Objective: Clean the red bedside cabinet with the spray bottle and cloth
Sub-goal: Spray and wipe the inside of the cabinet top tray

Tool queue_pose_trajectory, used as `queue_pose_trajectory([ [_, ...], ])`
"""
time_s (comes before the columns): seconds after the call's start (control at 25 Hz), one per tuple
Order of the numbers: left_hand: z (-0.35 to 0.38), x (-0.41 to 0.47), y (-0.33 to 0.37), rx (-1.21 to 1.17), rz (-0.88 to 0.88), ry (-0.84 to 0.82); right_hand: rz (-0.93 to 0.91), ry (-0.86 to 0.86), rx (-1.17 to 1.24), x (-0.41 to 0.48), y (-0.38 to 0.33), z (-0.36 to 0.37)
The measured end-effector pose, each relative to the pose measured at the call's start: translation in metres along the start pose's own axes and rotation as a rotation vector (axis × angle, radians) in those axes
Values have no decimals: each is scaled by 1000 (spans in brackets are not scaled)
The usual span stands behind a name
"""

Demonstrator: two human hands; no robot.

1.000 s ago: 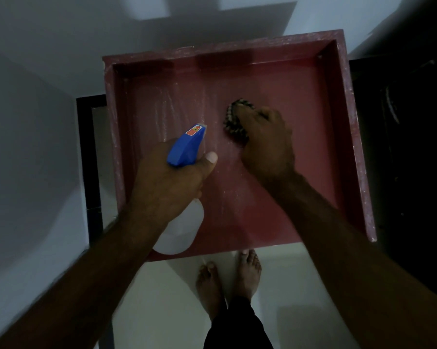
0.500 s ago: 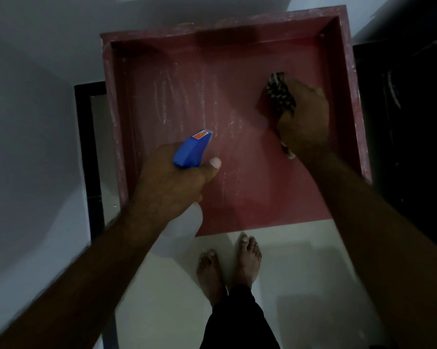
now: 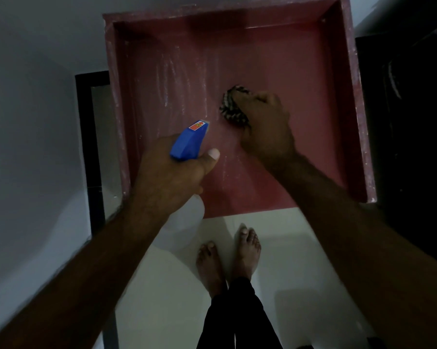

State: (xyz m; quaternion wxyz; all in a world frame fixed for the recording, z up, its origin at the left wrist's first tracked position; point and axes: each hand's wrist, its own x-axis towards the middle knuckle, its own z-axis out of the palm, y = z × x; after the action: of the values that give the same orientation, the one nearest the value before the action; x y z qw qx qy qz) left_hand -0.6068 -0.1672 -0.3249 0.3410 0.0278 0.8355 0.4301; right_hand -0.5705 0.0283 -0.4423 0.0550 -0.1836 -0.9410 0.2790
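Note:
The red bedside cabinet (image 3: 300, 59) fills the upper middle of the view, its flat top ringed by a raised rim and streaked with pale marks on the left half. My left hand (image 3: 167, 180) grips a spray bottle (image 3: 188, 143) with a blue trigger head and a clear body, its nozzle pointing over the cabinet top. My right hand (image 3: 265, 127) holds a bunched dark patterned cloth (image 3: 231, 107) and presses it on the middle of the cabinet top. Most of the cloth is hidden under my fingers.
A grey-white wall (image 3: 31, 122) stands close on the left, with a black strip (image 3: 86, 147) between it and the cabinet. Dark furniture (image 3: 408, 122) borders the cabinet on the right. My bare feet (image 3: 230, 255) stand on the pale tiled floor (image 3: 300, 260) in front.
My right hand has swept the cloth from the cabinet's right side back toward the middle. The spray bottle in my left hand has hardly shifted.

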Motion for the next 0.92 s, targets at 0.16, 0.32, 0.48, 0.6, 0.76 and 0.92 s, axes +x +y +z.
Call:
queue_pose_trajectory([
  [0.16, -5, -5, -4, -4, 13, 20, 150, 114, -3, 4, 14, 4],
  [0.32, -11, -6, -6, -44, 9, 48, 109, 101, 1, 2, -9, 15],
  [0.48, -12, -9, -8, -46, -1, 60, -48, 25, -55, -3, 0, 9],
  [0.6, -12, -11, -10, -23, -14, 66, 102, 119, -52, -4, 17, 7],
  [0.76, -10, -13, -15, -39, -33, 78, 47, 63, -58, -14, -11, 15],
  [0.92, -9, -17, -16, -31, -61, 77, -102, -9, -127, -25, -10, 10],
])
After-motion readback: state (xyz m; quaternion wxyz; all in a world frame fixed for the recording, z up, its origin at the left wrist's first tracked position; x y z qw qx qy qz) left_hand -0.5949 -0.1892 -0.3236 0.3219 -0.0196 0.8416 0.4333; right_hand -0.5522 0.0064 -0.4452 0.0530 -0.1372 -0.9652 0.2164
